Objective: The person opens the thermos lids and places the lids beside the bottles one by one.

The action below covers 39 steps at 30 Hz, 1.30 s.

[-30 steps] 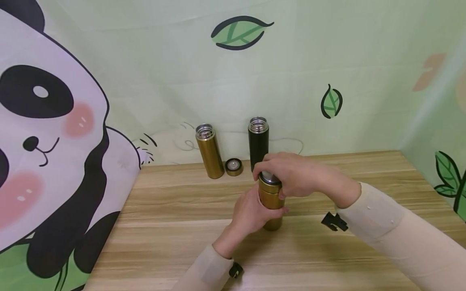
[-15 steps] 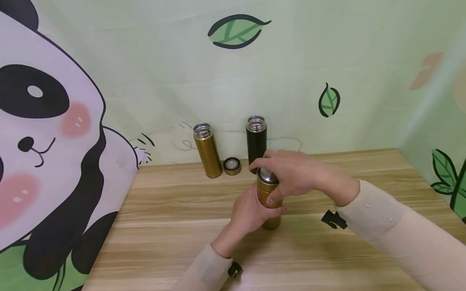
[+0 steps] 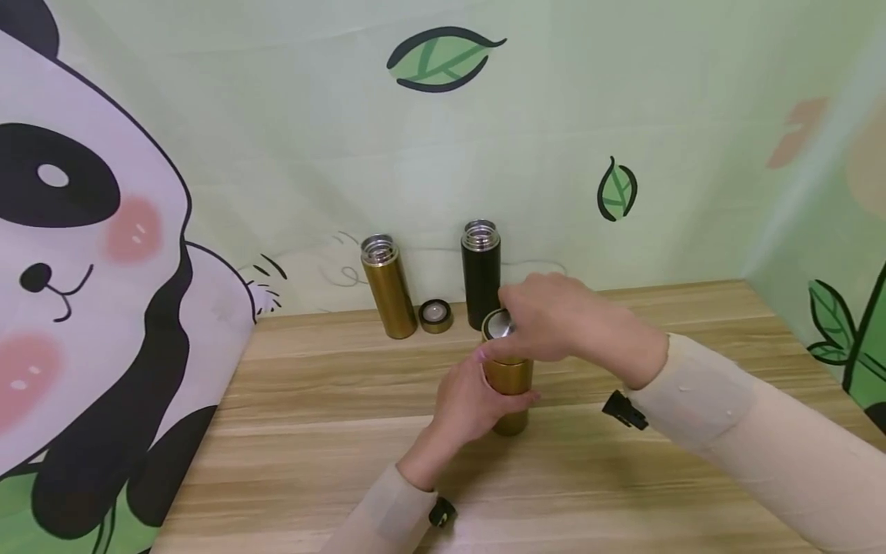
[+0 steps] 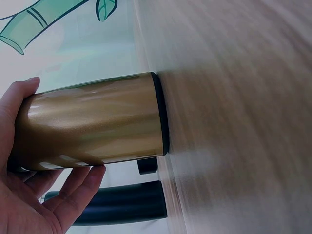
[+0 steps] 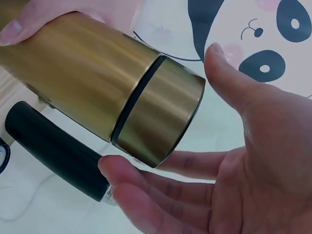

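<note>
A gold thermos (image 3: 511,381) stands upright on the wooden table, its gold lid (image 5: 163,112) seated on top with a dark ring at the seam. My left hand (image 3: 467,396) wraps round the body; the left wrist view shows fingers (image 4: 80,197) on one side and the thumb on the other. At the top, my right hand (image 3: 557,315) holds the lid, thumb toward the left and fingers behind. In the right wrist view the palm stays apart from the lid, and finger contact is partly hidden.
Near the back wall stand a lidless gold thermos (image 3: 391,296) and a lidless black thermos (image 3: 481,277), this one close behind the held thermos. A loose lid (image 3: 435,316) lies between them, inner side up. A panda-print cloth (image 3: 90,254) covers the left side.
My right hand has turned clockwise round the lid, its thumb passing from the right side across the front to the left. The left hand keeps its hold; the view has shifted slightly.
</note>
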Motion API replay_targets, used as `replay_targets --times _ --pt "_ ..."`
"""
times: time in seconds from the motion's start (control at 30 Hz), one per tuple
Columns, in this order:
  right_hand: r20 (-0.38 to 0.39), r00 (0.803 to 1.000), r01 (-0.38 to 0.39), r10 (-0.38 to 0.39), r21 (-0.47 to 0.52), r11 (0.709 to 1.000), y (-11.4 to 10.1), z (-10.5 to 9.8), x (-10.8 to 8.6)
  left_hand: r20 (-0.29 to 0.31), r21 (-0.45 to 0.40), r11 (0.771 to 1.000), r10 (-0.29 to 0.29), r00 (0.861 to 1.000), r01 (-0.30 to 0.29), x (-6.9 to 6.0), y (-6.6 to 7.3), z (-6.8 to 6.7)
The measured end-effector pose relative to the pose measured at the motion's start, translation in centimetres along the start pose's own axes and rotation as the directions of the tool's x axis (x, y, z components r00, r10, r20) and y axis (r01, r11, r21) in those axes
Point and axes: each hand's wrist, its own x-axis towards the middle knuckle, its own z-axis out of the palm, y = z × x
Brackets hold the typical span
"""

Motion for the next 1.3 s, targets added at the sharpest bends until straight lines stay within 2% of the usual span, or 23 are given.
replay_targets --times 0.2,0.33,0.5,0.97,1.3 --pt "0.025 0.998 -0.05 0.052 -0.072 0.996 -0.8 0.0 0.4 -0.026 0.016 0.999 0.052 0.998 -0.052 0.0 -0.2 0.1" --pt "0.03 0.996 -0.078 0.082 -0.112 0.991 -1.3 0.2 0.7 -0.022 -0.001 0.999 0.052 0.998 -0.052 0.1 -0.3 0.1" --pt "0.03 0.994 -0.104 0.108 -0.117 0.988 -1.6 0.2 1.0 -0.015 -0.004 0.999 0.04 0.999 -0.04 0.1 -0.3 0.1" --pt "0.069 0.996 -0.049 0.054 -0.077 0.996 -1.5 -0.1 1.1 -0.008 -0.001 1.0 0.015 1.0 -0.015 -0.1 0.0 0.0" --pt "0.079 0.997 0.0 0.001 -0.012 1.0 -1.2 -0.4 1.0 0.006 -0.007 1.0 0.016 1.0 -0.016 0.0 0.0 -0.1"
